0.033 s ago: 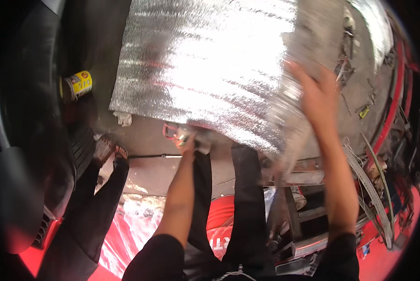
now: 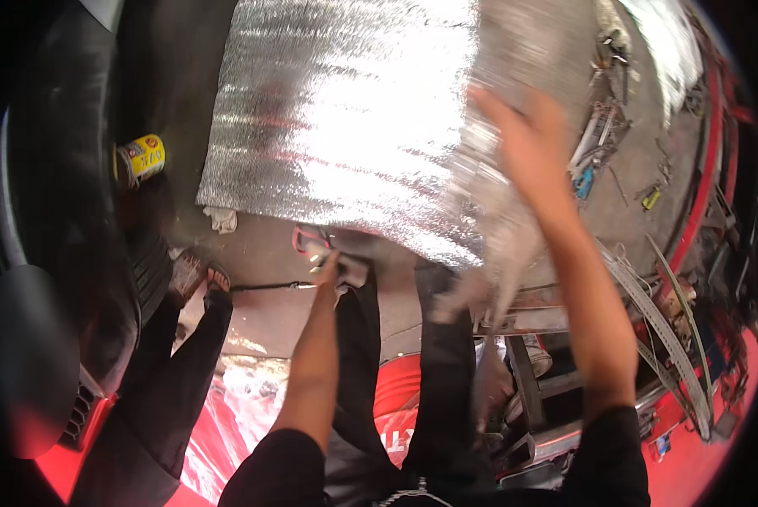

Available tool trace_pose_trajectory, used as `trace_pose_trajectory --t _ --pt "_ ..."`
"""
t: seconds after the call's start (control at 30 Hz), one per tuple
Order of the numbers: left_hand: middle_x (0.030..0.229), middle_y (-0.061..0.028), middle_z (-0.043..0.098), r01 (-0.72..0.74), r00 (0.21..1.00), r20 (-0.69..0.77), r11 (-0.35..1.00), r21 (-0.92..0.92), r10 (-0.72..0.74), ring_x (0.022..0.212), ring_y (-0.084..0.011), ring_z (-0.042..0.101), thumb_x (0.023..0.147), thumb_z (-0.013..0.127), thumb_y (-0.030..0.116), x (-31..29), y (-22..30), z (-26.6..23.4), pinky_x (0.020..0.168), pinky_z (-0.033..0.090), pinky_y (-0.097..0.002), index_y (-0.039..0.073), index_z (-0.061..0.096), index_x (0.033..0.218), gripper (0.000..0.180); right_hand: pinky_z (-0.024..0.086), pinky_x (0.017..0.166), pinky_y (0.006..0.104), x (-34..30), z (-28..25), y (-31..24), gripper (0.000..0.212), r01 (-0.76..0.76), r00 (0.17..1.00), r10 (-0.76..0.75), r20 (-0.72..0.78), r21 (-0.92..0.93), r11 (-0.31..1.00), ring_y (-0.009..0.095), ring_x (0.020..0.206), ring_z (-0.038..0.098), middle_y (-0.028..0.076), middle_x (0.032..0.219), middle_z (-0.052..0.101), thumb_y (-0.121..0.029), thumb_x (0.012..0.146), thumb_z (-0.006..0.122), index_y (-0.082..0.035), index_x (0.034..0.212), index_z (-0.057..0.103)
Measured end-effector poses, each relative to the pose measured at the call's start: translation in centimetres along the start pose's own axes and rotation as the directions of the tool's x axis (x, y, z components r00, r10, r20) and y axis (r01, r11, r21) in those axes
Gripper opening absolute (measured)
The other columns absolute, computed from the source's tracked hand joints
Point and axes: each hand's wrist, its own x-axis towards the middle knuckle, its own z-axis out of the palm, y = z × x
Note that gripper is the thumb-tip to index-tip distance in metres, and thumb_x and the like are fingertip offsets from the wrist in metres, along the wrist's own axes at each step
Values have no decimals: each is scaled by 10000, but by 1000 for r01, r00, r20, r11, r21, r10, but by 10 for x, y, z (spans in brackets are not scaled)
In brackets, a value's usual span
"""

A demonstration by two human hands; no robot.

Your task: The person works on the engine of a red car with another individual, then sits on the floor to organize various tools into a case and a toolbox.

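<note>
While your right hand [image 2: 531, 148] rests at the right edge of the foil [image 2: 336, 110], its blurred fingers look spread, perhaps steadying that side. Your left hand [image 2: 328, 267] sits by the near edge, beside a red-rimmed thing [image 2: 301, 239]; whether those fingers pinch it, I cannot tell. The foil lies beyond your knees, with floor [image 2: 183, 93] between it and the can [image 2: 146, 158] left; tools [image 2: 599, 135] limit room right.
</note>
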Motion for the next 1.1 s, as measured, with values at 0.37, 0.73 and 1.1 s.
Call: trace_pose_trajectory --t 0.37,0.73,1.1 --pt "725 -23 587 -221 975 -20 962 -161 221 592 -139 540 848 728 162 -6 -167 -293 552 454 -330 58 615 919 169 472 991 406 43 233 -201 714 -27 919 -86 386 279 960 360 1187 581 239 1219 614 -511 764 721 9 1239 608" --pt "853 -18 584 96 980 177 995 -1 -95 734 -152 587 803 734 413 -102 -233 -271 647 473 -287 107 621 973 368 518 757 313 -143 107 199 350 -596 802 571 176 305 743 163 881 642 86 1026 687 -278 836 744 -33 1079 685" --pt "850 7 537 -52 988 149 992 114 35 777 -133 530 830 704 399 -113 -176 -271 652 402 -291 110 567 977 352 453 1017 381 -97 216 301 1110 -731 682 700 213 147 667 319 1236 550 248 1312 571 -616 625 837 59 1401 417"
